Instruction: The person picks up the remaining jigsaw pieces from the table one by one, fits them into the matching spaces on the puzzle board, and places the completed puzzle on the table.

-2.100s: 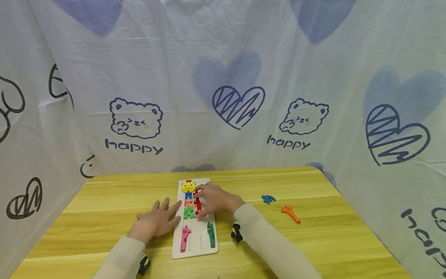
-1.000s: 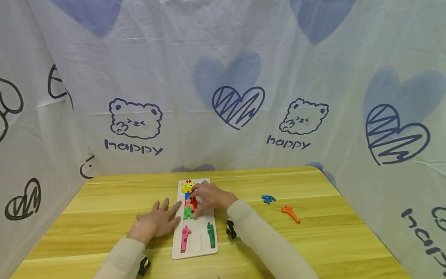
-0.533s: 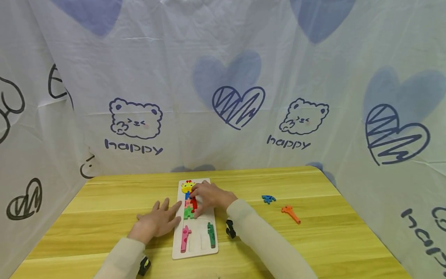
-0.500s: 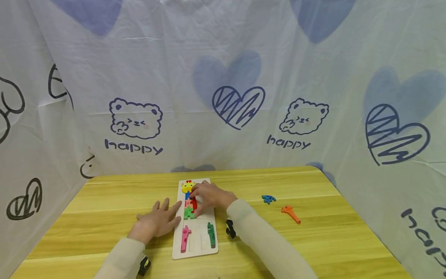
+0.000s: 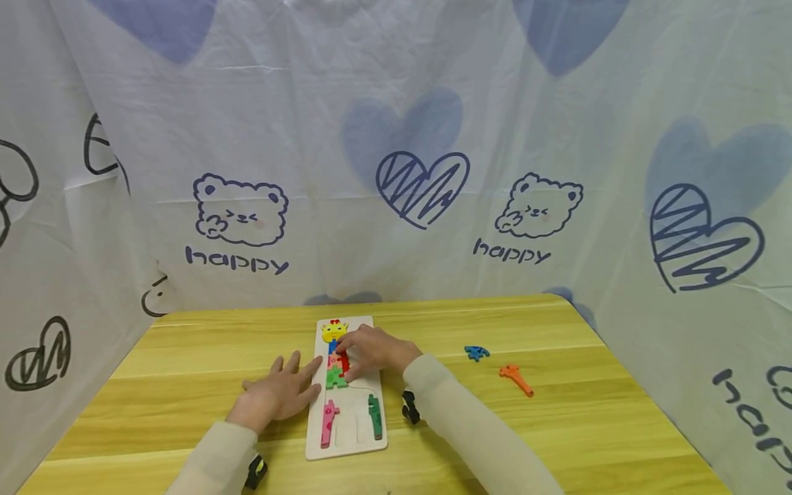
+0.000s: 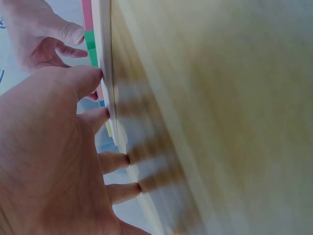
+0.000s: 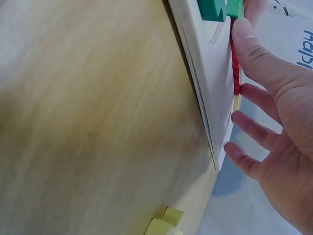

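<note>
A white puzzle board (image 5: 346,432) lies on the table, with a yellow giraffe head (image 5: 335,333) at its far end. Below the head run blue, salmon and light green pieces (image 5: 336,377). My right hand (image 5: 374,349) is over the board's right side, pinching a red puzzle piece (image 5: 345,362) between thumb and fingers, right against that column. The right wrist view shows the thumb (image 7: 252,44) at the near end of the red piece (image 7: 235,71). My left hand (image 5: 278,393) rests with spread fingers at the board's left edge; its fingertips touch that edge in the left wrist view.
On the board's near part lie a pink leg piece (image 5: 329,423) and a dark green leg piece (image 5: 375,416). A blue piece (image 5: 476,353) and an orange piece (image 5: 516,380) lie loose on the table to the right. A printed cloth (image 5: 383,275) hangs behind the table.
My right hand has shifted a little left, bringing the red piece up against the column of pieces; lately it has barely moved. My left hand stays in place.
</note>
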Demonstrator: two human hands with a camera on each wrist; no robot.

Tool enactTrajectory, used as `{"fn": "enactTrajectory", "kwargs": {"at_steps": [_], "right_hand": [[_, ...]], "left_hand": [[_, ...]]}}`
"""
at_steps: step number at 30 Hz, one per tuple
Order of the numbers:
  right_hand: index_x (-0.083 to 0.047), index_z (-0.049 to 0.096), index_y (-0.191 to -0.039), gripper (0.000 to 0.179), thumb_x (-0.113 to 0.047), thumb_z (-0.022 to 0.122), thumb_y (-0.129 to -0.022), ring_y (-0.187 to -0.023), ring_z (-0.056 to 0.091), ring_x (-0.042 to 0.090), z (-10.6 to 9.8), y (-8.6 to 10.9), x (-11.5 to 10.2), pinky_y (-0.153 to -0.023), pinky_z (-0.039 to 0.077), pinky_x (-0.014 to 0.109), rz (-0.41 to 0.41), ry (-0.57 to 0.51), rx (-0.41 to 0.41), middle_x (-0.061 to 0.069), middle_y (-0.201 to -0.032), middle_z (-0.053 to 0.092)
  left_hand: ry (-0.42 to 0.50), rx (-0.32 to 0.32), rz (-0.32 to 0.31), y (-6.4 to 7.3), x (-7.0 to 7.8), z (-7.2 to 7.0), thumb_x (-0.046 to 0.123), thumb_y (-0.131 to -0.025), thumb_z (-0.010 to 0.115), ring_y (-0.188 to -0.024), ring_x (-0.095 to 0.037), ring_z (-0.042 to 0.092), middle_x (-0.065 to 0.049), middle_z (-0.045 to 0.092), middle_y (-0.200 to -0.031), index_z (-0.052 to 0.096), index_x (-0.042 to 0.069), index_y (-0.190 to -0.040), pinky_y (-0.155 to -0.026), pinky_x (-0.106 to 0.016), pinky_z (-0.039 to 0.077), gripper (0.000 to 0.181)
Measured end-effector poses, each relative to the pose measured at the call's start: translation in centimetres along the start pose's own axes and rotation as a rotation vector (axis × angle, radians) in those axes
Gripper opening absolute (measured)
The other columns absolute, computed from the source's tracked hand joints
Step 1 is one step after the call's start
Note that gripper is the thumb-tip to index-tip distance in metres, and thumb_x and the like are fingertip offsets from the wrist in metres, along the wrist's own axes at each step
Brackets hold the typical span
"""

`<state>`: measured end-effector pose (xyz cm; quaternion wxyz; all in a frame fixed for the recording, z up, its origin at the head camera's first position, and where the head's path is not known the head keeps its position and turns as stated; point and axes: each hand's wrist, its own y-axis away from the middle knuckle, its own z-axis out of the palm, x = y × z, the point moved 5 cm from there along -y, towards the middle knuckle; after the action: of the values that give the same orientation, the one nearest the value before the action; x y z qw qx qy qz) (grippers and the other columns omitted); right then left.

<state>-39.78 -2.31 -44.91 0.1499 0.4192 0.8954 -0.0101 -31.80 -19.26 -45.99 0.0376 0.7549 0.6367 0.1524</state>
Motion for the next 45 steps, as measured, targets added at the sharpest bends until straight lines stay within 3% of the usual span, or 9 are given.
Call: {"fn": "enactTrajectory", "kwargs": {"at_steps": [14, 20, 26, 32, 45], "right_hand": [[-0.029, 0.066, -0.14, 0.062, -0.05, 0.082, -0.084, -0.127, 0.051, 0.014, 0.2, 0.2, 0.0, -0.113, 0.049, 0.037, 0.027, -0.018, -0.001, -0.009, -0.145, 0.062], [-0.029, 0.067, -0.138, 0.056, -0.049, 0.079, -0.088, -0.124, 0.053, 0.013, -0.1, 0.7, 0.0, -0.111, 0.049, 0.036, -0.012, 0.006, 0.015, -0.011, -0.143, 0.064], [-0.025, 0.066, -0.139, 0.052, -0.046, 0.075, -0.092, -0.133, 0.054, 0.018, -1.4, 1.9, 0.0, -0.116, 0.046, 0.038, -0.117, 0.07, 0.039, -0.004, -0.152, 0.058], [-0.021, 0.064, -0.142, 0.053, -0.042, 0.074, -0.094, -0.146, 0.048, 0.024, -2.5, 3.3, 0.7, -0.127, 0.035, 0.047, -0.122, 0.114, 0.031, 0.001, -0.158, 0.052], [-0.016, 0.066, -0.139, 0.049, -0.032, 0.077, -0.094, -0.141, 0.052, 0.028, -3.4, 6.4, 2.9, -0.12, 0.043, 0.048, -0.158, 0.146, 0.047, 0.007, -0.152, 0.058]], "left_hand": [[0.006, 0.001, -0.005, 0.1, -0.2, 0.1, 0.052, -0.107, 0.043, -0.152, -0.06, 0.02, -0.025, 0.021, -0.17, 0.029, 0.027, -0.163, -0.094, -0.097, 0.021, 0.064], [0.002, 0.001, -0.005, -0.1, -0.3, 0.4, 0.053, -0.106, 0.043, -0.152, -0.06, 0.021, -0.025, 0.022, -0.17, 0.029, 0.028, -0.163, -0.094, -0.097, 0.021, 0.064], [0.002, 0.011, -0.004, -0.2, -0.3, 0.4, 0.052, -0.107, 0.043, -0.152, -0.059, 0.021, -0.025, 0.022, -0.17, 0.029, 0.028, -0.163, -0.094, -0.097, 0.021, 0.063], [0.003, 0.015, -0.01, -0.1, -0.3, 0.2, 0.053, -0.106, 0.044, -0.152, -0.058, 0.022, -0.023, 0.022, -0.17, 0.03, 0.029, -0.163, -0.094, -0.097, 0.022, 0.063], [-0.001, 0.026, -0.003, 0.0, -0.2, 0.3, 0.052, -0.106, 0.044, -0.153, -0.057, 0.021, -0.022, 0.022, -0.171, 0.03, 0.029, -0.163, -0.095, -0.097, 0.022, 0.063]]}}
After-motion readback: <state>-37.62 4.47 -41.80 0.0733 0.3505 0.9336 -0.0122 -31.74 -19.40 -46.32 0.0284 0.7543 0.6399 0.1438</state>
